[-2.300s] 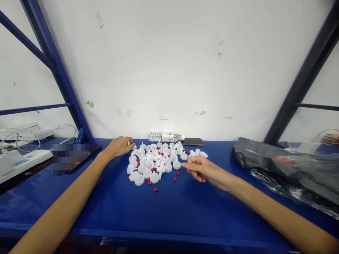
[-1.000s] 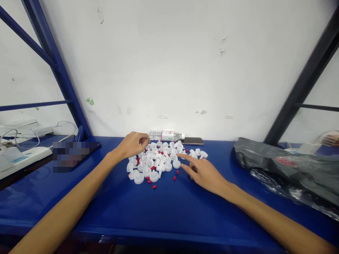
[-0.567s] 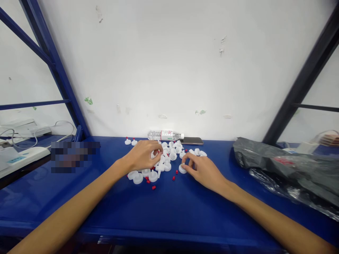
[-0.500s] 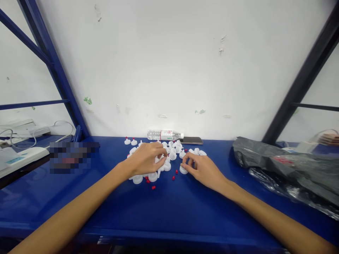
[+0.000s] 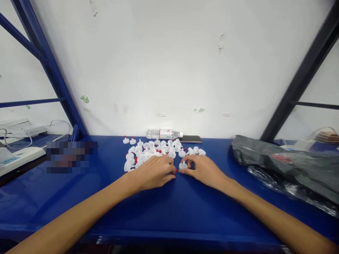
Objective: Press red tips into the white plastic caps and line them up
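Observation:
My right hand (image 5: pixel 205 169) pinches a white spout cap (image 5: pixel 182 165) between thumb and fingers; the wide base is down at the tabletop and the narrow spout points up. Just left of it, my left hand (image 5: pixel 156 171) reaches down with thumb and fingertips closed around a small red cap, mostly hidden by the fingers. Another red cap (image 5: pixel 176 170) lies beside those fingertips. Beyond the left hand spreads a pile of white spout caps (image 5: pixel 139 149) with red caps among them. Two upright spout caps (image 5: pixel 126 140) at the back left wear red tips.
A clear water bottle (image 5: pixel 165 134) lies on its side against the wall, and a phone (image 5: pixel 191 139) lies beside it. Grey plastic bags (image 5: pixel 280 162) cover the right of the blue table (image 5: pixel 169 215). Blue frame posts (image 5: pixel 57 81) and a white power strip (image 5: pixel 21 157) stand at left.
My left hand has moved right and toward me, from over the pile to the loose red caps. My right hand stays at the white spout cap, whose spout now shows upright.

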A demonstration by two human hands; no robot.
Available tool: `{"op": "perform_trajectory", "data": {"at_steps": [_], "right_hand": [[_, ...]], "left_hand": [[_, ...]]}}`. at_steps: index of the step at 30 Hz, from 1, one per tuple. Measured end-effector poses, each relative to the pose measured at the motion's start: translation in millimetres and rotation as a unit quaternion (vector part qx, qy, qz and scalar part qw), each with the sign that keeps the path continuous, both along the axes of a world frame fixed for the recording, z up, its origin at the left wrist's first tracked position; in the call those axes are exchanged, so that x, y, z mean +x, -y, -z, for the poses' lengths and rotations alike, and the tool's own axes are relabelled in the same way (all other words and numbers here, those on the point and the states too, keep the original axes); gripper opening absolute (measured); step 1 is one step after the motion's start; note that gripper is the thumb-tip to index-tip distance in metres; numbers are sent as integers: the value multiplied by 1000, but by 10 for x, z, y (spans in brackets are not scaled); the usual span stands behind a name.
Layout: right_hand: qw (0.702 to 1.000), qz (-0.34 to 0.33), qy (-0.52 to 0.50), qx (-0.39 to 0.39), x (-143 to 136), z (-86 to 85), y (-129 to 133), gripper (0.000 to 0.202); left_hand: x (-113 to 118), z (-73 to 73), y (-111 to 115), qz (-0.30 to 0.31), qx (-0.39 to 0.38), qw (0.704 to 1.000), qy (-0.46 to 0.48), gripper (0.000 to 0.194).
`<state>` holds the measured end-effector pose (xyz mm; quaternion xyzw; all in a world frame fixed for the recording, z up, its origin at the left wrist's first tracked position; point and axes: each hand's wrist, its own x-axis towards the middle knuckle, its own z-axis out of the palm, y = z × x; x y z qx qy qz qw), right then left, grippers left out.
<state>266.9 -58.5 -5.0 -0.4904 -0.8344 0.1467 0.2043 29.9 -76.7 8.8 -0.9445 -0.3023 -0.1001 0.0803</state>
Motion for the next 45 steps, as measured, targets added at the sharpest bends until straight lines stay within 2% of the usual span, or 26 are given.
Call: {"op": "perform_trajectory", "data": {"at_steps": [4,8,12,15,18,21,25,29,36,41,45], "right_hand": [[1000,1,-1,1,0,10,-6,34],[1000,-2,-3,-3,5,-5,7,34],[1000,-5,5,-16,-1,-52,74,35],[1000,-8,14,22,-22,-87,149,34],[998,-19,16,60,-52,-115,223,33],[996,-36,26,72,-79,-138,282,31],[994,-49,29,93,-93,-150,321,27],[993,-49,13,107,-91,-143,320,24],[992,-50,-9,119,-89,-139,330,24],[989,-47,-25,135,-84,-127,320,20],[989,-42,-46,136,-74,-130,310,35]], "left_hand": [[19,-15,2,3,-16,1000,3,11],[19,-134,17,-21,-20,999,29,11],[1,-209,-9,-20,-17,991,131,17],[23,-195,-15,5,-32,977,212,23],[79,-184,24,27,-82,958,272,21],[135,-205,85,10,-141,940,310,16],[165,-230,129,-20,-207,921,328,15],[164,-223,129,-14,-244,911,331,14],[166,-208,107,-16,-249,907,338,15],[145,-191,74,-40,-238,906,347,16],[135,-176,57,-57,-247,894,370,20]]}}
